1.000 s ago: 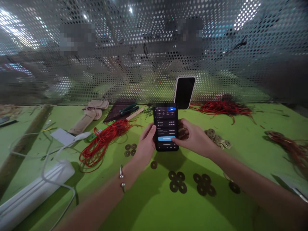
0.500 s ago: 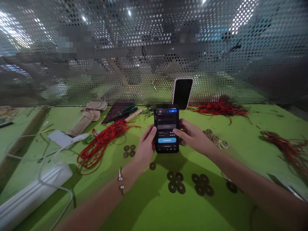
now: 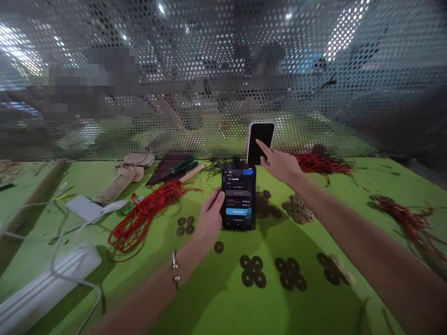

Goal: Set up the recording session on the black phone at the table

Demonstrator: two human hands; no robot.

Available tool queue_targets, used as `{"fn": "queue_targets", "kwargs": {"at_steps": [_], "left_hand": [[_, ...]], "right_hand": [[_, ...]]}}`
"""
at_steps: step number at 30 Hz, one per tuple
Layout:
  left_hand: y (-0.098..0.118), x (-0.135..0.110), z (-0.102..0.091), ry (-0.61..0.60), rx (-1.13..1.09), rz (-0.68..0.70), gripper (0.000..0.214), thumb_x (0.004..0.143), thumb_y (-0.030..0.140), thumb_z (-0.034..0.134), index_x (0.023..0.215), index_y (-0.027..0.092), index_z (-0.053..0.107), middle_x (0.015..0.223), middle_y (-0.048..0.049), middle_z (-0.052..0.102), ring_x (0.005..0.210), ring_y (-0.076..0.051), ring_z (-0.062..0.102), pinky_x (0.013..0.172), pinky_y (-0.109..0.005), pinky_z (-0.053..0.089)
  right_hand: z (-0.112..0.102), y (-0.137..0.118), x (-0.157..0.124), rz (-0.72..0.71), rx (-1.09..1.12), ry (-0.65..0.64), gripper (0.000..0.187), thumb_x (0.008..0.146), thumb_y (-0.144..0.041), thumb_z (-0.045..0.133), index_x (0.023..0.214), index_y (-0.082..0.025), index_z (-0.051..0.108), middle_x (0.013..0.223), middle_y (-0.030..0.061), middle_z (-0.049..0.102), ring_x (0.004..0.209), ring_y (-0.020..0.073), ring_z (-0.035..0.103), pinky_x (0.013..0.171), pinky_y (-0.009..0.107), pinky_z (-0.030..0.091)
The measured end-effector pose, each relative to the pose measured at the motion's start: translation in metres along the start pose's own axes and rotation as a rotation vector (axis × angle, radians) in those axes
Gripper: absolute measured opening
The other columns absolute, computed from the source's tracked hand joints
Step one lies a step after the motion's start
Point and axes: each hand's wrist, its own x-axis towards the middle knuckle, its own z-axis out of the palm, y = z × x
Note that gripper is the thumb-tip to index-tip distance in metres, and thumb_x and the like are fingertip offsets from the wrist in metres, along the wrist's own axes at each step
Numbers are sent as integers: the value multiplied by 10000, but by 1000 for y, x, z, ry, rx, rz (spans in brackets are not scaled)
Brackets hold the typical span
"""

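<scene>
Left hand is clamped on a black smartphone with a lit screen, held upright just above the bright green desk at frame centre. The thumb lies along the phone's left edge; the fingers behind it are hidden. Right hand holds nothing. Its index finger is extended and the other fingers are curled, with the fingertip at the dark screen of a white-edged phone that leans against the perforated metal screen just above centre. Contact looks made but cannot be confirmed from this angle.

Assessment: no stand is visible under the white-edged phone, so the touch is best light and square to the glass. A firm push could slide its foot or tip it sideways. The gripped phone is best kept level, so its display can be read while the other is worked.

Surroundings:
- A loose bundle of red cord lies left of the black smartphone.
- Dark round coins with square holes sit in small clusters at lower centre.
- A heap of similar coins lies beneath the right forearm.

Not determinable:
- The text on the lit screen is too small to read and partly pixelated.
- The leaning phone's lower edge is hidden behind the held one.
- Shapes beyond the perforated screen are blurred.
- A long white plastic bar is cut off at lower left.
</scene>
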Motion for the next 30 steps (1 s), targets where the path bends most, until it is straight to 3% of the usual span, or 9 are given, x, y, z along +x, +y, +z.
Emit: {"fn": "queue_targets", "kwargs": {"at_steps": [6, 17, 25, 30], "left_hand": [[-2, 0, -1, -31, 0, 1, 313, 679, 324, 762, 966, 234, 674, 1028, -20, 701, 988, -188, 639, 909, -350, 498], [5, -5, 8, -35, -33, -4, 287, 670, 302, 754, 927, 208, 670, 995, -35, 714, 964, -212, 653, 900, -391, 502], [4, -5, 8, -24, -37, 1, 253, 687, 276, 745, 920, 213, 671, 1002, -15, 710, 975, -172, 642, 905, -340, 503], [5, -6, 7, 5, -36, -13, 250, 702, 260, 735, 935, 209, 663, 1029, -20, 700, 988, -169, 636, 924, -344, 494]], "right_hand": [[18, 9, 2, 1, -91, -52, 626, 937, -309, 408, 1483, -271, 103, 915, 104, 668, 718, 316, 644, 577, 371, 473], [26, 16, -7, -91, -108, -54, 558, 941, -255, 367, 1465, -308, 184, 865, 66, 650, 657, 265, 624, 557, 329, 442], [27, 17, -6, -67, -131, -125, 586, 937, -233, 370, 1473, -310, 149, 865, 75, 651, 677, 249, 620, 584, 318, 425], [23, 20, -14, -61, -38, -43, 536, 919, -249, 390, 1440, -298, 275, 886, 66, 661, 664, 263, 623, 563, 327, 430]]}}
